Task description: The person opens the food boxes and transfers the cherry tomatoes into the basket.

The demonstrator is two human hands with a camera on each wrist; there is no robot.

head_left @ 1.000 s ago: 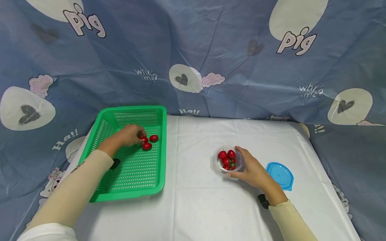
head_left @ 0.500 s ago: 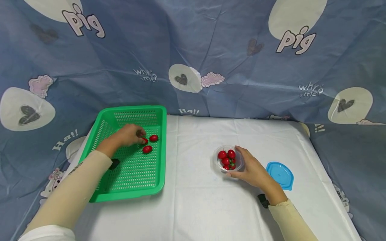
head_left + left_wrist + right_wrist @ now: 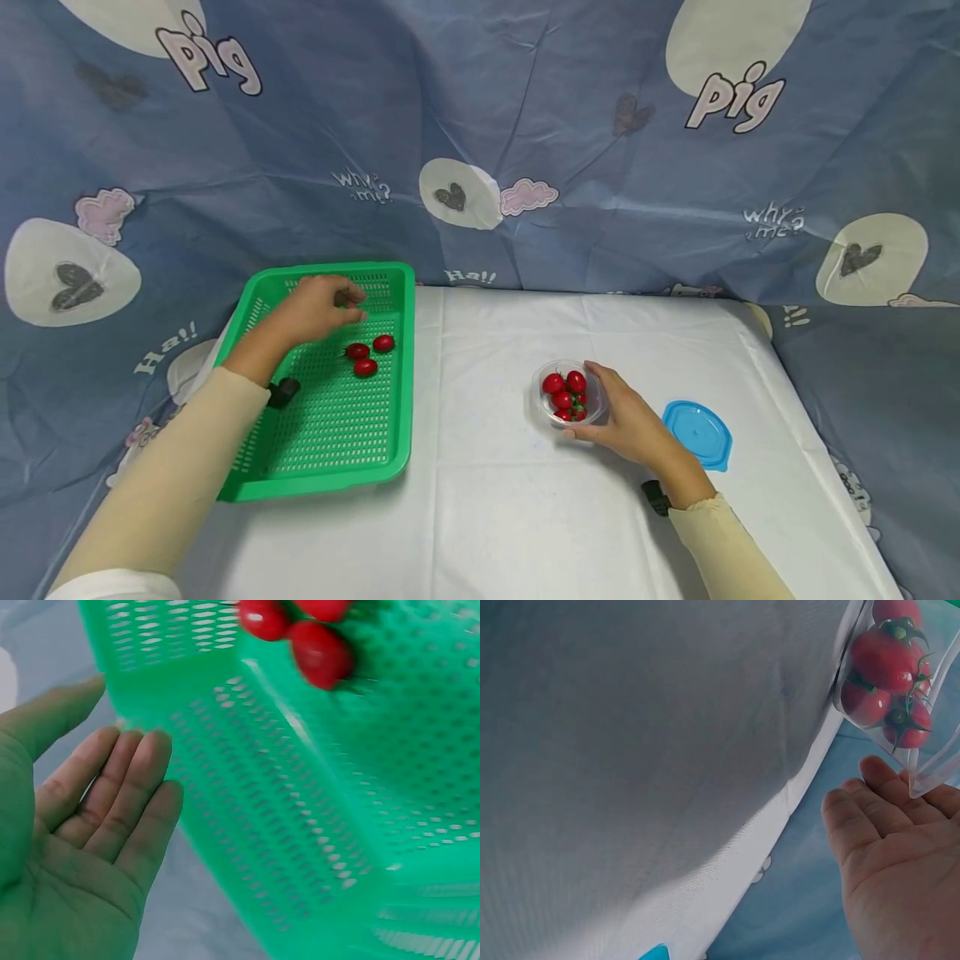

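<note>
My left hand point(image 3: 318, 308) hovers over the far left part of a green plastic basket point(image 3: 407, 383). Its fingers are loosely extended with nothing in them, and the left wrist view shows the bare palm point(image 3: 82, 877). Three cherry tomatoes point(image 3: 365, 367) lie close together on the basket floor, just to the near right of that hand. On the white cloth, a small clear plastic container point(image 3: 537, 400) is held at its right side between the thumb and fingers of my right hand point(image 3: 633, 425). Several cherry tomatoes point(image 3: 885, 664), some with green stems, sit inside it.
A blue lid point(image 3: 697, 435) lies on the white tablecloth point(image 3: 495, 517) to the right of the right hand. Behind the table hangs a blue printed cloth point(image 3: 585, 142). The basket's raised walls surround the loose tomatoes.
My left hand has let go of a tomato and risen away toward the back of the basket. The loose tomatoes have shifted slightly. The right hand and container stay put.
</note>
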